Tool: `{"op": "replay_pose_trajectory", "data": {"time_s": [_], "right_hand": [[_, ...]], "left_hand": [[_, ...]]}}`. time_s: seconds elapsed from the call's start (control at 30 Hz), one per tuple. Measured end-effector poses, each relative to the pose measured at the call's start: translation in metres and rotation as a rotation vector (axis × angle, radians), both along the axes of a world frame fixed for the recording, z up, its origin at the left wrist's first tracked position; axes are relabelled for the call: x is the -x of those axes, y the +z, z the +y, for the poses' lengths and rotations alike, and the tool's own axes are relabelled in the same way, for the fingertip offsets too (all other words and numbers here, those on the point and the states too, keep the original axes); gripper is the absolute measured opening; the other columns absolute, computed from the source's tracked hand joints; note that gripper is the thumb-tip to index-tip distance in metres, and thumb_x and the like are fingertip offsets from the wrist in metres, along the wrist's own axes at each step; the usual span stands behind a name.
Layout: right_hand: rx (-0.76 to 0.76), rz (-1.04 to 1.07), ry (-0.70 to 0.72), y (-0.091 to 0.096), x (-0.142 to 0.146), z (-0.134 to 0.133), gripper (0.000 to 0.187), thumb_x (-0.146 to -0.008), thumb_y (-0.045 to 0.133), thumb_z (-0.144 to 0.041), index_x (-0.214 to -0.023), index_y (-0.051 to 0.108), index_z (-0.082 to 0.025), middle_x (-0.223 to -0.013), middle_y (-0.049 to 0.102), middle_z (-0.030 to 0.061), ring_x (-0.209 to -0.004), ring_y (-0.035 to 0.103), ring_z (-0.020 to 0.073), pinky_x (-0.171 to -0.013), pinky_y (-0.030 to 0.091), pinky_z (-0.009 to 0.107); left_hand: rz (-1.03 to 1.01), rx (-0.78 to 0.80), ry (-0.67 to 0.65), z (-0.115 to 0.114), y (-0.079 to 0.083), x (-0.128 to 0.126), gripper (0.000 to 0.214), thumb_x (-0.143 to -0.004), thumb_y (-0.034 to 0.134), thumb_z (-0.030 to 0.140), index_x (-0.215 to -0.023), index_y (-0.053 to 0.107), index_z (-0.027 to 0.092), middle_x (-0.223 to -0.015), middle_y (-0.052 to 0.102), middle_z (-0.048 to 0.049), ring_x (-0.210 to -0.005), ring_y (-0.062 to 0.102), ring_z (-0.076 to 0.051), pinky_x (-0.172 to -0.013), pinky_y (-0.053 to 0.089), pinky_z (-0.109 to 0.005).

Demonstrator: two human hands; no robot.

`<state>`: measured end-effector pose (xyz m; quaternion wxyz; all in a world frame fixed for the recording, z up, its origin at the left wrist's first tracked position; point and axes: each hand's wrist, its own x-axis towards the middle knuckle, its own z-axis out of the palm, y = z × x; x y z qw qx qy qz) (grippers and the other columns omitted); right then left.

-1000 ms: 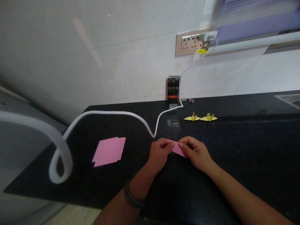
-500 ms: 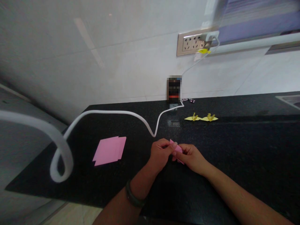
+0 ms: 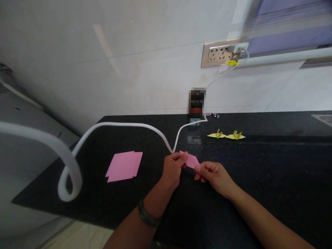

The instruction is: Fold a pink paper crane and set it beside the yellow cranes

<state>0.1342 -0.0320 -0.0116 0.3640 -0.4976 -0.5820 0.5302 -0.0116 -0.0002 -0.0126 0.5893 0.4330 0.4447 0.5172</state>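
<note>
A small folded piece of pink paper [image 3: 191, 160] is stretched between my two hands above the dark countertop. My left hand [image 3: 173, 168] pinches its left end between thumb and fingers. At the lower right end, my right hand [image 3: 213, 174] grips it with the thumb on top. Flat on the counter to the left lie pink paper sheets [image 3: 121, 166], overlapping and slightly offset. Beyond my right hand stand two yellow folded paper cranes [image 3: 217, 135] side by side, their wings spread.
A thick white flexible stand arm [image 3: 124, 123] loops across the counter [image 3: 85, 193] from the left. Against the tiled wall leans a phone-like device [image 3: 196, 103], its screen pixelated. A white cable runs near it to a charger in the wall socket [image 3: 216, 53]. A patterned band [image 3: 213, 115] lies behind.
My hands have moved apart, the left one shifting left and the right one slightly right. More of the folded pink paper shows between them. The whole view has shifted a little.
</note>
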Motion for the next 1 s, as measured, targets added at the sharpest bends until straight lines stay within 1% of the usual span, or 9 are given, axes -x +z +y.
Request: {"op": "replay_pose_trajectory", "data": {"time_s": [0.2, 0.27, 0.37, 0.47, 0.53, 0.63, 0.73, 0.9, 1.0], "right_hand": [[-0.117, -0.144, -0.066, -0.0039, -0.0010, -0.0013, 0.035, -0.076, 0.047, -0.040, -0.051, 0.052, -0.016, -0.044, 0.044, -0.0032, -0.041, 0.037, 0.0081, -0.042, 0.028, 0.020], [-0.155, -0.170, -0.077, -0.0035, -0.0018, -0.0022, 0.035, -0.076, 0.046, -0.040, -0.051, 0.052, -0.016, -0.044, 0.042, -0.0033, -0.042, 0.037, 0.0085, -0.042, 0.028, 0.020], [-0.187, -0.179, -0.065, -0.0022, -0.0041, -0.0022, 0.034, -0.076, 0.046, -0.039, -0.052, 0.053, -0.016, -0.046, 0.043, -0.0028, -0.045, 0.038, 0.0091, -0.044, 0.030, 0.021], [-0.162, -0.113, -0.047, -0.0007, -0.0058, -0.0007, 0.032, -0.076, 0.047, -0.039, -0.056, 0.055, -0.016, -0.049, 0.046, -0.0021, -0.046, 0.040, 0.0094, -0.045, 0.031, 0.021], [-0.135, -0.013, -0.058, 0.0004, -0.0059, 0.0004, 0.027, -0.076, 0.047, -0.040, -0.065, 0.056, -0.016, -0.054, 0.049, -0.0018, -0.049, 0.043, 0.0096, -0.045, 0.033, 0.021], [-0.131, 0.095, -0.100, 0.0013, -0.0053, 0.0016, 0.024, -0.075, 0.048, -0.040, -0.075, 0.055, -0.017, -0.059, 0.049, -0.0017, -0.051, 0.044, 0.0097, -0.046, 0.036, 0.021], [-0.138, 0.069, -0.109, -0.0003, -0.0053, 0.0027, 0.024, -0.074, 0.049, -0.040, -0.070, 0.054, -0.017, -0.056, 0.047, -0.0021, -0.048, 0.042, 0.0088, -0.044, 0.035, 0.020], [-0.125, 0.098, -0.197, -0.0061, -0.0052, 0.0051, 0.026, -0.076, 0.046, -0.039, -0.064, 0.050, -0.017, -0.053, 0.045, -0.0040, -0.041, 0.040, 0.0070, -0.040, 0.033, 0.020], [-0.113, 0.156, -0.187, -0.0067, -0.0041, 0.0058, 0.025, -0.076, 0.048, -0.039, -0.064, 0.049, -0.017, -0.055, 0.048, -0.0029, -0.042, 0.042, 0.0071, -0.042, 0.035, 0.021]], "left_hand": [[0.039, -0.014, 0.036, 0.0000, 0.0007, -0.0007, 0.030, -0.065, 0.057, 0.041, -0.060, 0.058, 0.011, -0.053, 0.047, 0.0012, -0.049, 0.039, -0.007, -0.049, 0.032, -0.021], [0.023, -0.011, -0.006, 0.0000, 0.0020, -0.0007, 0.029, -0.065, 0.057, 0.040, -0.064, 0.059, 0.012, -0.056, 0.050, 0.0005, -0.050, 0.041, -0.007, -0.049, 0.033, -0.021], [0.026, -0.026, -0.136, -0.0010, 0.0042, -0.0003, 0.027, -0.065, 0.058, 0.037, -0.072, 0.061, 0.012, -0.062, 0.055, -0.0020, -0.054, 0.045, -0.009, -0.050, 0.034, -0.021], [0.086, -0.071, -0.172, -0.0030, 0.0057, 0.0003, 0.024, -0.067, 0.057, 0.034, -0.071, 0.062, 0.011, -0.058, 0.053, -0.0013, -0.052, 0.043, -0.008, -0.050, 0.033, -0.021], [0.145, -0.096, -0.172, -0.0045, 0.0058, 0.0004, 0.024, -0.067, 0.057, 0.034, -0.069, 0.062, 0.011, -0.054, 0.051, 0.0001, -0.050, 0.041, -0.007, -0.049, 0.032, -0.020], [0.215, -0.128, -0.251, -0.0063, 0.0046, 0.0001, 0.024, -0.065, 0.058, 0.034, -0.067, 0.061, 0.011, -0.055, 0.052, -0.0002, -0.051, 0.042, -0.008, -0.049, 0.032, -0.020], [0.273, -0.139, -0.338, -0.0072, 0.0030, -0.0010, 0.024, -0.066, 0.057, 0.035, -0.065, 0.060, 0.011, -0.060, 0.054, -0.0014, -0.054, 0.045, -0.010, -0.051, 0.034, -0.021], [0.242, -0.127, -0.356, -0.0062, 0.0010, -0.0033, 0.025, -0.068, 0.054, 0.037, -0.073, 0.059, 0.013, -0.064, 0.056, -0.0022, -0.057, 0.048, -0.011, -0.053, 0.036, -0.022], [0.234, -0.123, -0.351, -0.0051, -0.0015, -0.0039, 0.028, -0.072, 0.047, 0.039, -0.074, 0.058, 0.013, -0.061, 0.053, -0.0014, -0.054, 0.046, -0.010, -0.051, 0.034, -0.021]]}}
